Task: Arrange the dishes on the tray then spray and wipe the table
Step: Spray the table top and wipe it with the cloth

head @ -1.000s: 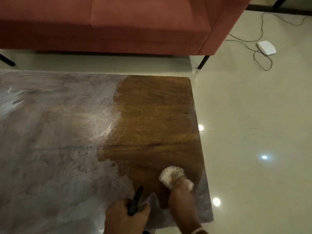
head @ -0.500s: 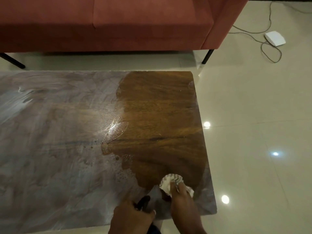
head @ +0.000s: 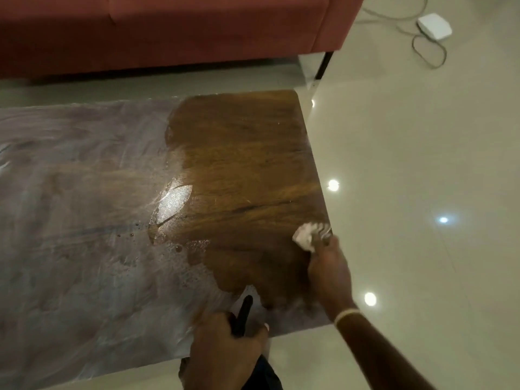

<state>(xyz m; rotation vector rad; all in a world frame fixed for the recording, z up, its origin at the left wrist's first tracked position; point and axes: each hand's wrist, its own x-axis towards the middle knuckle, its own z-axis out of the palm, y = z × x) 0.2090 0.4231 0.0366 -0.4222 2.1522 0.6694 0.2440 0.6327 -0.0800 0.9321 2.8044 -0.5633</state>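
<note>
The left hand (head: 225, 350), bottom centre of the frame, grips a dark spray bottle (head: 242, 312) at the near edge. The right hand (head: 327, 267) pinches a white cloth (head: 308, 235) on the table (head: 239, 164) by its right edge. No dishes or tray show, so I'd judge we're well into wiping: the right part is bare brown wood, the left still filmed grey. One bottle, one cloth, one table; beyond, one red sofa (head: 168, 29).
</note>
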